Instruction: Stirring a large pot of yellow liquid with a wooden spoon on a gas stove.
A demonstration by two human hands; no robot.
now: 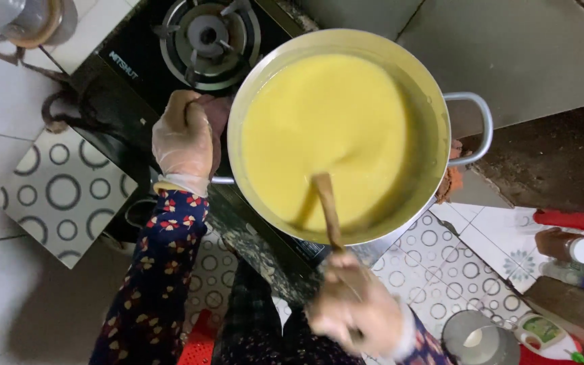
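A black gas stove (113, 101) sits low on a tiled floor (62, 192) patterned with dark rings, and carries a large metal pot (434, 108) of yellow batter on one burner, beside a bare second burner (207, 37). On the tiles at the right lie a red-capped bottle (572, 249), a small round metal container (478, 338) and a white packet (542, 332).

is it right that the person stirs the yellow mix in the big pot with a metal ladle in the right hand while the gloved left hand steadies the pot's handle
Not quite. The head view shows a wooden spoon, not a metal ladle, in the right hand. The rest holds: the gloved left hand steadies the big pot of yellow mix at its near handle.
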